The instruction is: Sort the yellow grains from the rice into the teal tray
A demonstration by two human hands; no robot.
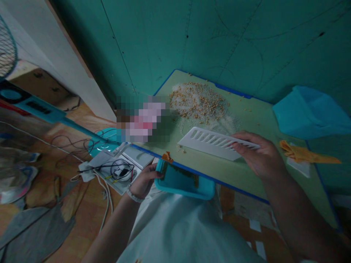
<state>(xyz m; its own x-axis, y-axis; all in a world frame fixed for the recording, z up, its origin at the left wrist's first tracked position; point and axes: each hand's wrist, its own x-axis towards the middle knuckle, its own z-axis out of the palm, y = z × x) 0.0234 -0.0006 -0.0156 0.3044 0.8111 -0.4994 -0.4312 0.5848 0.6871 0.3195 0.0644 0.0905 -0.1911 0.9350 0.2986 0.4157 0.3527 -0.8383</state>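
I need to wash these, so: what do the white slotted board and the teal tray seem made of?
The slotted board looks like moulded plastic: matte white, even slots, thin stiff edge. The tray is probably plastic too: smooth teal, rounded corners, faint sheen. Dim light leaves both uncertain.

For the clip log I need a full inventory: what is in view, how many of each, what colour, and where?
table: 1, pale green with a blue edge, centre
grain pile: 1, tan beans among white grains, far part of the table
slotted panel: 1, white, on the table before the pile
tray: 1, teal, at the table's near edge
bag: 1, blue, right side
orange scrap: 1, orange, table's right side
fan: 1, teal, floor at left
power strip: 1, white with cables, floor left of the table
cloth: 1, grey, floor at bottom left
left hand: grips the tray's left end
right hand: holds the panel's right end
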